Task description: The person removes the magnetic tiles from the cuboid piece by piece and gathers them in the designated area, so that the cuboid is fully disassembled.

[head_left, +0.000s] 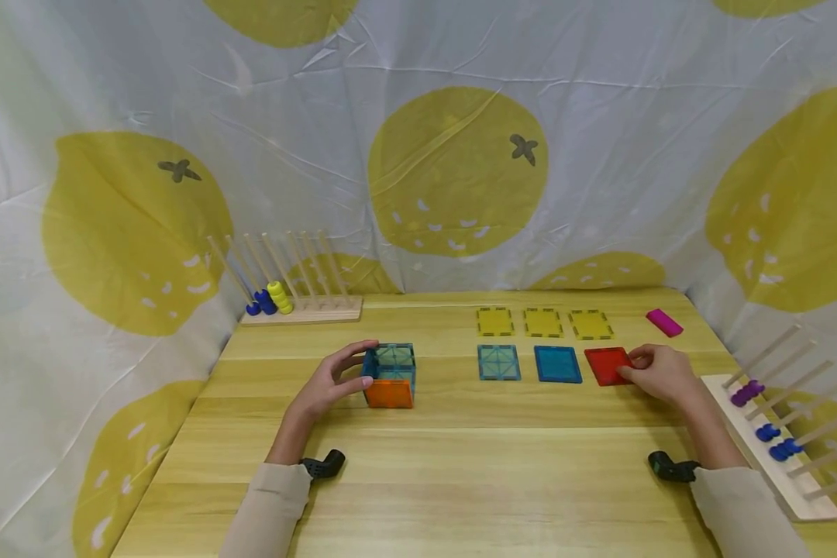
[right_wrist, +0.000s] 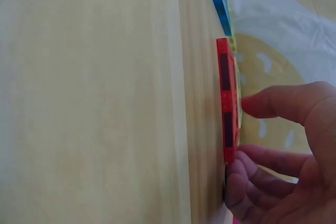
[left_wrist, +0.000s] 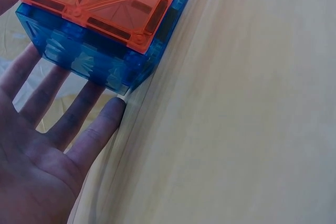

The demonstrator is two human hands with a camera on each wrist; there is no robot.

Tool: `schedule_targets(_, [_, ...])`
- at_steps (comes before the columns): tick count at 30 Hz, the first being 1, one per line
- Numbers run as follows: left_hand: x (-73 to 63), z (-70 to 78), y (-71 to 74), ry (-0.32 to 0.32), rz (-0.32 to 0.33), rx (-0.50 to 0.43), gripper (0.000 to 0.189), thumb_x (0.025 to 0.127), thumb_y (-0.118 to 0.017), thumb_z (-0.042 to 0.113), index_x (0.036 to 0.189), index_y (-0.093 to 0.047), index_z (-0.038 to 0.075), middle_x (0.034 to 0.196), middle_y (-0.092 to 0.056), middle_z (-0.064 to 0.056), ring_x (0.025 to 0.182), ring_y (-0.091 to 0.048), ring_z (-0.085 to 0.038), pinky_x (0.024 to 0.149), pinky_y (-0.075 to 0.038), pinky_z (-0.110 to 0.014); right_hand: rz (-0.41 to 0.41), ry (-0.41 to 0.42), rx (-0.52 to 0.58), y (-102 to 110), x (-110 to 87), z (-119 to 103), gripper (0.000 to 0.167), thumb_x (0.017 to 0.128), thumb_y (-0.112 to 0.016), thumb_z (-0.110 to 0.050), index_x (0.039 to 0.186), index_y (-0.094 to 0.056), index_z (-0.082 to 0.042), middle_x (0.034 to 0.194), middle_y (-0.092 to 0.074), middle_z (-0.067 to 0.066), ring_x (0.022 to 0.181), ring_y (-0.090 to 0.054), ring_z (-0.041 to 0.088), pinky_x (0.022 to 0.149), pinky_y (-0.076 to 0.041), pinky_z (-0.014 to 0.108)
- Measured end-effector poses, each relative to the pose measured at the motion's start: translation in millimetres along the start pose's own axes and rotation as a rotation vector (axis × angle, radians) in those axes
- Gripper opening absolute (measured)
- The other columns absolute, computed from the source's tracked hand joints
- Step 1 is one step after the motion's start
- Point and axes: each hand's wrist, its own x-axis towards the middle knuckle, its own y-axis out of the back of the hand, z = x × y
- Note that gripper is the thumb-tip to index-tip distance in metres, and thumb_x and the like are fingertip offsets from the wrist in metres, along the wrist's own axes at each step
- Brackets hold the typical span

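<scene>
A small open-topped box of magnetic tiles (head_left: 390, 394) stands left of the table's middle, with an orange front and blue and pale teal sides. My left hand (head_left: 326, 385) holds it from the left, thumb at the front corner and forefinger at the back one. The left wrist view shows the fingers spread along its blue side (left_wrist: 79, 56). Over on the right, my right hand (head_left: 663, 373) pinches a red magnetic tile (head_left: 603, 366) lying on the table. Its thumb is over the top face and its other fingers are at the right edge (right_wrist: 228, 129).
Left of the red tile lie a blue tile (head_left: 558, 364) and a pale teal tile (head_left: 498, 363). Three yellow tiles (head_left: 542, 322) form a row behind. A magenta block (head_left: 665, 322) lies at back right. Pegged bead racks stand at back left (head_left: 321, 310) and right (head_left: 809, 496).
</scene>
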Motion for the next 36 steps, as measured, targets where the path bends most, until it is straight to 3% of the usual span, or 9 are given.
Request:
schedule_targets(6, [0.5, -0.7, 0.2, 0.083, 0.035, 0.016, 0.047, 0.108, -0.055, 0.021, 0.154, -0.049, 0.018, 0.161, -0.042, -0.01, 0.146, -0.042, -0.044, 0.11, -0.048, -0.053, 0.106, 0.033, 0.061, -2.1, -6.8, -9.8, 0.059, 0.096, -0.071, -0.041, 0.128, -0.061, 0.008, 0.115, -0.066, 0.03, 0.097, -0.064, 0.04, 0.075, -0.057, 0.039])
schedule_targets(9, [0.7, -1.1, 0.3, 0.107, 0.05, 0.019, 0.043, 0.108, -0.054, 0.024, 0.151, -0.052, 0.02, 0.16, -0.044, -0.008, 0.146, -0.043, -0.041, 0.112, -0.046, -0.055, 0.188, 0.096, 0.104, -5.0, -9.0, -18.6, 0.053, 0.096, -0.072, -0.036, 0.127, -0.064, 0.006, 0.112, -0.069, 0.027, 0.095, -0.066, 0.039, 0.072, -0.055, 0.029])
schedule_targets(15, [0.8, -3.9, 0.7, 0.059, 0.031, 0.039, 0.046, 0.107, -0.056, 0.017, 0.152, -0.05, 0.015, 0.161, -0.042, -0.011, 0.145, -0.042, -0.044, 0.114, -0.043, -0.058, 0.261, 0.174, 0.179, -11.3, -12.1, -37.9, 0.044, 0.095, -0.075, -0.03, 0.123, -0.068, 0.003, 0.104, -0.071, 0.02, 0.089, -0.067, 0.027, 0.065, -0.05, 0.013])
schedule_targets(19, [0.1, -1.8, 0.2, 0.062, 0.032, 0.02, 0.046, 0.107, -0.057, 0.016, 0.152, -0.051, 0.016, 0.161, -0.042, -0.01, 0.145, -0.041, -0.045, 0.114, -0.041, -0.062, 0.217, 0.247, 0.223, -16.7, -13.9, -53.1, 0.042, 0.095, -0.076, -0.027, 0.127, -0.067, 0.0, 0.109, -0.071, 0.02, 0.087, -0.065, 0.01, 0.071, -0.051, 0.012])
schedule_targets(22, [-0.9, -0.1, -0.1, 0.071, 0.036, 0.009, 0.046, 0.107, -0.057, 0.017, 0.152, -0.051, 0.017, 0.162, -0.041, -0.01, 0.146, -0.04, -0.045, 0.114, -0.039, -0.065, 0.142, 0.304, 0.265, -21.9, -13.7, -67.1, 0.044, 0.097, -0.075, -0.026, 0.132, -0.064, -0.002, 0.115, -0.069, 0.02, 0.092, -0.062, 0.005, 0.077, -0.052, 0.012])
schedule_targets(29, [-2.6, 1.7, -1.0, 0.068, 0.041, 0.032, 0.046, 0.106, -0.058, 0.019, 0.152, -0.051, 0.018, 0.163, -0.041, -0.01, 0.146, -0.039, -0.047, 0.114, -0.038, -0.067, 0.026, 0.381, 0.337, -35.9, -8.7, -103.0, 0.045, 0.099, -0.072, -0.033, 0.138, -0.062, -0.013, 0.124, -0.067, 0.016, 0.103, -0.061, 0.018, 0.083, -0.054, 0.019])
schedule_targets(36, [-1.7, 3.4, -1.7, 0.072, 0.041, 0.048, 0.044, 0.106, -0.06, 0.019, 0.149, -0.055, 0.016, 0.16, -0.045, -0.009, 0.147, -0.04, -0.045, 0.115, -0.038, -0.065, -0.043, 0.471, 0.403, -52.7, -7.7, -135.9, 0.041, 0.098, -0.073, -0.024, 0.137, -0.063, -0.014, 0.122, -0.068, 0.017, 0.101, -0.064, 0.02, 0.083, -0.056, 0.025])
